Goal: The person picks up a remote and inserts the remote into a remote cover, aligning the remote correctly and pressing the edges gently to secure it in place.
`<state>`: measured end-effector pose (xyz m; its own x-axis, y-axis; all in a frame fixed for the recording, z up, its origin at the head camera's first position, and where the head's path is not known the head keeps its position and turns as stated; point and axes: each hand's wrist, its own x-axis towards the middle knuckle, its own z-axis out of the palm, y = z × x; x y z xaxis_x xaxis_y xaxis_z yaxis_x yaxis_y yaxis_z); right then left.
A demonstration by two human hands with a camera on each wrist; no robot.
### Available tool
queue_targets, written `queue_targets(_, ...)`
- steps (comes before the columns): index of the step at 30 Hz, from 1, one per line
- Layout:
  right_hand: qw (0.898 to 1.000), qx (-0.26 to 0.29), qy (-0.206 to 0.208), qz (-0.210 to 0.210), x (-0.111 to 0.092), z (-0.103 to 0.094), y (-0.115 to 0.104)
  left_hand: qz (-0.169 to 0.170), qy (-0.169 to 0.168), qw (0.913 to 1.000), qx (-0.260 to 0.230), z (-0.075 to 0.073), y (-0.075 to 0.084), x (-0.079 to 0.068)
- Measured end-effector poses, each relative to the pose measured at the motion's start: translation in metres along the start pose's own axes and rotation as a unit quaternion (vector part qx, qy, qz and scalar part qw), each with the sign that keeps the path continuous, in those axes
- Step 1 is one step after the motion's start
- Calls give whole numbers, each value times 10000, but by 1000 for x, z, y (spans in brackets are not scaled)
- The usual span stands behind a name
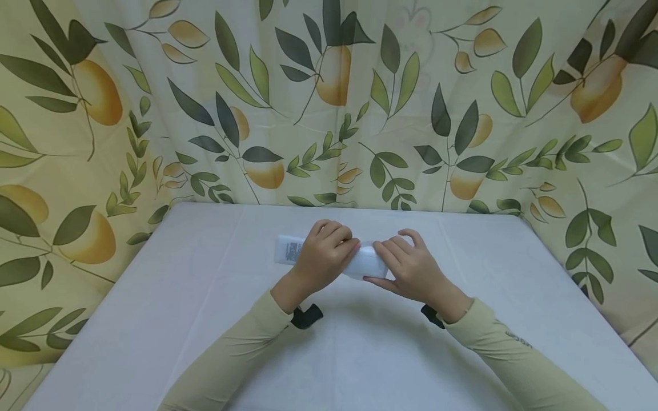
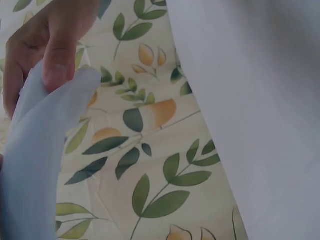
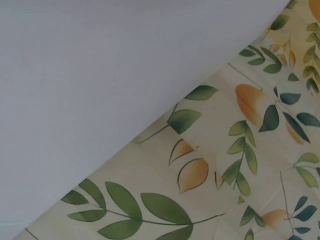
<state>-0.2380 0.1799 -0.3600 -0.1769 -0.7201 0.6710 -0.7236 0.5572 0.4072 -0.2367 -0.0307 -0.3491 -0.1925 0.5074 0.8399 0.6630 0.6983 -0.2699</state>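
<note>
Both hands hold a white, soft-looking packet (image 1: 365,262) above the far half of the table in the head view. Its left end is translucent, with a block of dark printing. My left hand (image 1: 325,254) grips it around the middle, the fingers curled over the top. At the right end, my right hand (image 1: 408,264) pinches it between thumb below and fingers above, one finger raised. The left wrist view has the white packet (image 2: 37,145) bent along the left side, a thumb (image 2: 57,75) pressing on its folded end. Neither hand shows in the right wrist view.
A white-covered table (image 1: 154,319) spreads beneath the hands. Behind and beside it hangs a curtain (image 1: 308,137) printed with leaves and orange fruit. A black strap piece (image 1: 307,317) shows at the left wrist and another (image 1: 432,315) at the right.
</note>
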Motion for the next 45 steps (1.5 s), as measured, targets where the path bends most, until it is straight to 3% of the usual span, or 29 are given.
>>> queue_targets(4,9994,-326,140,-38,0,-3,3,73,-137,9998,116,-2,-6,-4)
queue_targets(8,9990,-383,224,62,1,-7,7,81,-566,9982,200,-7,-12,-12)
queue_targets(13,9986,-296,303,328,3,-13,12,-141,-1177,9923,352,-12,-21,-19)
queue_targets(18,9985,-252,302,372,3,-16,13,-310,-1354,9894,425,-16,-28,-21)
queue_targets(21,9982,-207,318,468,2,-16,12,-246,-1156,9926,294,-18,-28,-23)
queue_targets(26,9951,-303,416,841,0,-14,8,121,-126,9986,504,-18,-13,-26)
queue_targets(28,9926,-376,526,1024,1,-13,4,82,66,9981,601,-16,-5,-25)
queue_targets(32,9866,-454,816,1339,4,-9,-4,-572,-167,9974,399,-11,11,-22)
queue_targets(38,9833,-543,875,1498,9,-5,-12,-1628,-340,9860,-155,-5,23,-17)
queue_targets(45,9814,-670,912,1552,11,-4,-13,-1953,-280,9796,-389,0,26,-15)
